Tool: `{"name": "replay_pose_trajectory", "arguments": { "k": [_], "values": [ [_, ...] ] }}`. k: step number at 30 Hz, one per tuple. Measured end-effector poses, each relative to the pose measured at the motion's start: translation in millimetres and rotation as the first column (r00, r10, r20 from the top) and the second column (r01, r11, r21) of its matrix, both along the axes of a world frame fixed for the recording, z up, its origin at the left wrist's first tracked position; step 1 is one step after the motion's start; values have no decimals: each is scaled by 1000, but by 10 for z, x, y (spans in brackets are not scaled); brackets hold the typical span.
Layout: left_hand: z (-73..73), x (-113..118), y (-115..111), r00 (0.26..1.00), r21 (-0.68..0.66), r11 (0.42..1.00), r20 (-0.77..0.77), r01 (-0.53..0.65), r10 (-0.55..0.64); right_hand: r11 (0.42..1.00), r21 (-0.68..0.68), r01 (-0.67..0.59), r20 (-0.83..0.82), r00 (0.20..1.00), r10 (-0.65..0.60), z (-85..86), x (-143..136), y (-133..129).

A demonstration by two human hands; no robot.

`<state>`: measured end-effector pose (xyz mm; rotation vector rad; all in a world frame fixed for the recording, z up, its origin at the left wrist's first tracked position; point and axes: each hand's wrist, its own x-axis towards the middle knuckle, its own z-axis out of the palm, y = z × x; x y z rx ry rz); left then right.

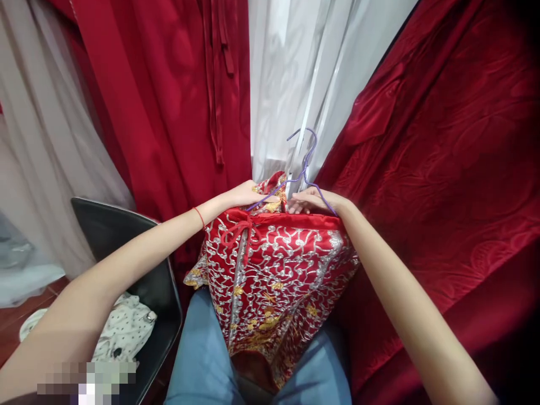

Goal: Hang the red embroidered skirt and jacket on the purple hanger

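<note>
A red garment (282,270) with silver and gold embroidery lies over the person's blue-trousered lap, its waistband tied in a bow at the left. The purple wire hanger (304,169) stands up behind the waistband, hook at the top. My left hand (253,194) is closed on a bunched embroidered red cloth (274,188) at the hanger's left arm. On the other side, my right hand (312,199) reaches behind the waistband under the hanger's right arm, its fingers partly spread and pointing left toward the bunched cloth. No object shows in its fingers.
At the left stands a black chair (156,270) with a white dotted cloth (129,326) on its seat. Red drapes (169,101) hang at the left, a dark red patterned fabric (455,169) at the right, and white fabric (287,73) between them.
</note>
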<state>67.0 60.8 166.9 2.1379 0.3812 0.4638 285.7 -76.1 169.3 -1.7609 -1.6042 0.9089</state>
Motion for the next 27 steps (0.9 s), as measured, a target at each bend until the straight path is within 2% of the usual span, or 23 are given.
{"name": "replay_pose_trajectory", "arguments": {
  "k": [2,4,6,9,11,12,14,16,18,21,22,23,25,27],
  "values": [
    [41,51,-38,998,10,998,19,-68,68,1000,4,-7,31,1000,7,-7,5,29],
    [81,95,-55,998,9,998,-31,-62,62,999,-5,-35,66,997,35,9,-7,26],
    [112,114,-56,992,-16,1000,-127,4,-6,993,-62,-101,76,992,106,32,-26,2],
    [116,84,-36,951,-131,981,-256,141,-171,969,-169,-178,38,982,187,37,-43,-49],
    [91,44,1,909,-213,951,-304,225,-284,965,-204,-166,23,985,174,8,-46,-78],
    [76,21,27,894,-227,945,-332,234,-301,965,-216,-146,24,988,155,-13,-47,-90],
    [51,-25,83,883,-167,970,-409,177,-232,968,-231,-98,36,993,109,-57,-49,-107],
    [46,-71,129,882,-40,994,-458,100,-108,977,-205,-53,68,995,68,-88,-40,-109],
    [66,-111,145,893,74,994,-448,84,-42,992,-120,-43,126,990,59,-99,-11,-93],
    [109,-130,123,910,261,963,-413,66,50,992,72,-107,245,966,86,-97,57,-46],
    [118,-118,116,905,361,933,-397,3,151,985,124,-121,265,960,85,-99,74,-31],
    [122,-96,116,885,469,879,-368,-87,284,979,165,-120,268,961,73,-103,84,-19],
    [111,-30,140,793,645,714,-270,-272,547,973,211,-95,250,967,40,-112,78,-8],
    [86,43,199,705,727,566,-161,-389,691,973,217,-80,255,967,23,-112,44,-17]
  ]
}}
